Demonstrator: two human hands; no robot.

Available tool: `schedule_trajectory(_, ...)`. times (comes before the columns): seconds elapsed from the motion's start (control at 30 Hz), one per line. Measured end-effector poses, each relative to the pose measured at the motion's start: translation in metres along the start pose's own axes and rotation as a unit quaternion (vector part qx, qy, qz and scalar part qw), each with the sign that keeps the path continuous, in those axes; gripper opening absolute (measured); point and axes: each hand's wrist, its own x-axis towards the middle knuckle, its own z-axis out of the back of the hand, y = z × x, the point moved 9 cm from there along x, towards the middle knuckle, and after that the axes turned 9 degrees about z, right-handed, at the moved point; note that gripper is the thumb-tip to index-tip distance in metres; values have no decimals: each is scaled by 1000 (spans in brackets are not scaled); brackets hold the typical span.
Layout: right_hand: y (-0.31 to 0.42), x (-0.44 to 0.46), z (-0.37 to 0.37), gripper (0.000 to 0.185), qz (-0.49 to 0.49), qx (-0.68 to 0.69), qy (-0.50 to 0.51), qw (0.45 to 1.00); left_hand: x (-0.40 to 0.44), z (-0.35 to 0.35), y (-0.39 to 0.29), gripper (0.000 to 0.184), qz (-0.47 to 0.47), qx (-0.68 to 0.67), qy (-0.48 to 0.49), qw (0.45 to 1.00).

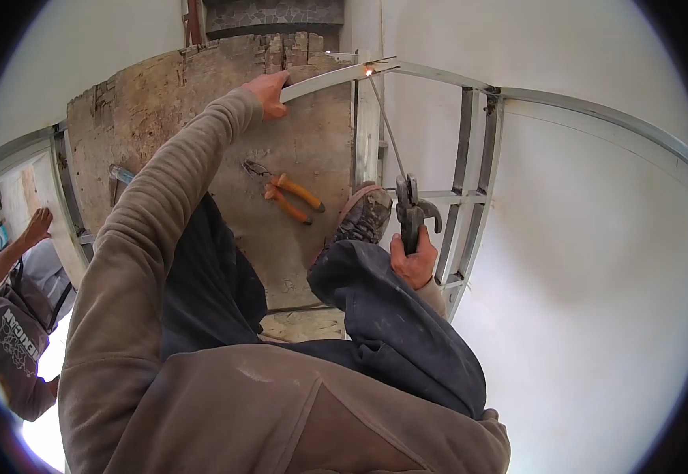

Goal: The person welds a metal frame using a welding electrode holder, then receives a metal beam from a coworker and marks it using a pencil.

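My left hand point(269, 95) grips the near end of a light metal strip point(324, 82) over the top part of a worn wooden board point(281, 142). In my right hand point(415, 259) is a black electrode holder point(410, 207), fingers wrapped round its handle. A thin rod point(387, 122) runs up from the holder to the strip's far end, where a small orange glow point(369, 71) shows at the metal frame point(431, 73). Orange-handled pliers point(287, 194) lie on the board between my legs.
A hammer-like tool point(120, 174) lies at the board's left, partly behind my left sleeve. My shoe point(365, 213) rests beside the frame's uprights point(464, 142). White walls flank the frame. At far left is another person point(16, 332) with a raised arm.
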Motion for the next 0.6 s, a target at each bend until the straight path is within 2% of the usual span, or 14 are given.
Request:
schedule_trajectory(0.1,1,1,0,18,17,3,-3,1000,6,-2,5,55,-10,6,-30,999)
schedule_trajectory(0.13,2,0,0,19,12,-5,5,1000,1,-4,8,54,-9,-23,-81,996)
schedule_trajectory(0.2,4,-1,2,20,1,-20,20,1000,11,-3,0,52,-67,-5,-7,998)
schedule_trajectory(0.23,4,-2,4,20,10,0,-9,1000,0,0,-2,49,-21,-10,-10,1000)
schedule_trajectory(0.4,1,0,3,19,-1,0,-2,1000,0,1,0,45,-26,-17,-38,999)
schedule_trajectory(0.5,4,1,1,19,-6,8,2,1000,0,1,-1,49,-16,-6,-31,999)
schedule_trajectory(0.6,4,1,0,19,15,3,-8,1000,8,-3,0,54,4,55,27,998)
